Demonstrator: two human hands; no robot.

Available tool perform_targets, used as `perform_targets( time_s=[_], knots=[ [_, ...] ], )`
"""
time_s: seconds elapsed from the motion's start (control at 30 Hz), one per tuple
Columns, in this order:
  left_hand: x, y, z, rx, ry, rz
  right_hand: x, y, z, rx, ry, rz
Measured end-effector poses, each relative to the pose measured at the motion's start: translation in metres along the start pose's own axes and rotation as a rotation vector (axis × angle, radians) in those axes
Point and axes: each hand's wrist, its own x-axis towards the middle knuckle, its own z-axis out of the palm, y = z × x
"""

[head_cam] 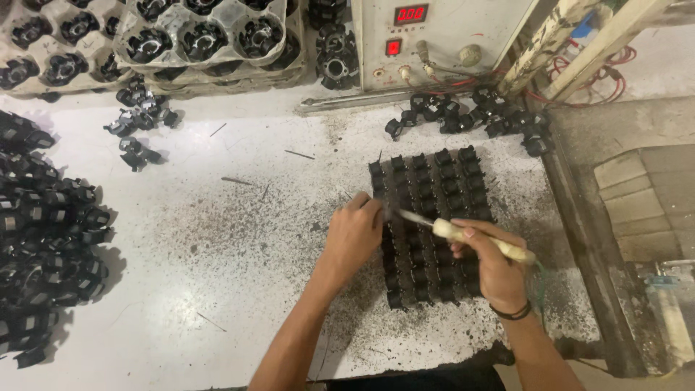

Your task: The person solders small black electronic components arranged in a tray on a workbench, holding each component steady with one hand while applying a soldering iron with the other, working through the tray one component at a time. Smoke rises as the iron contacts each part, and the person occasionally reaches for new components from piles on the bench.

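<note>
Two hands work near the counter's [217, 239] right edge: the right hand [492, 264] grips a pale-handled tool [478, 240], the left hand [355, 232] pinches one black part in the block of parts [434, 188].

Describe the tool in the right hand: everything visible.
The soldering iron has a thick, pale, worn-looking wrapped handle and a thin metal tip. It lies nearly level, tip pointing left toward the left hand, above the block of black parts. The right hand grips its handle; a green cord trails from its rear end.
</note>
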Motion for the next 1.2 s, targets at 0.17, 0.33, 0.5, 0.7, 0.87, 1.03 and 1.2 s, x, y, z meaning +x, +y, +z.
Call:
perform_targets(
  time_s=[0.17, 0.33, 0.5, 0.7, 0.87, 1.03, 1.2],
  knots=[
    [0.004, 0.030, -0.062, -0.147, -0.025, 0.022, 0.014, -0.004, 0.003, 0.052, 0.020, -0.114],
    [0.023, 0.018, -0.047, -0.075, 0.354, 0.165, 0.016, 0.009, 0.018, 0.006, 0.046, 0.056],
    [0.011, -0.013, 0.005, 0.073, 0.153, -0.014, 0.016, 0.013, 0.016, 0.002, 0.049, 0.039],
    [0.005, -0.027, 0.020, 0.077, 0.091, -0.029, 0.016, 0.015, 0.017, -0.015, 0.039, 0.059],
    [0.013, -0.030, 0.021, 0.036, 0.040, -0.020, 0.016, 0.012, 0.016, -0.038, 0.040, 0.073],
    [0.017, -0.033, 0.020, -0.012, 0.021, -0.029, 0.018, 0.011, 0.017, -0.024, 0.061, 0.084],
    [0.017, -0.032, 0.023, 0.001, 0.031, -0.025, 0.021, 0.013, 0.016, 0.001, 0.011, 0.057]
  ],
)
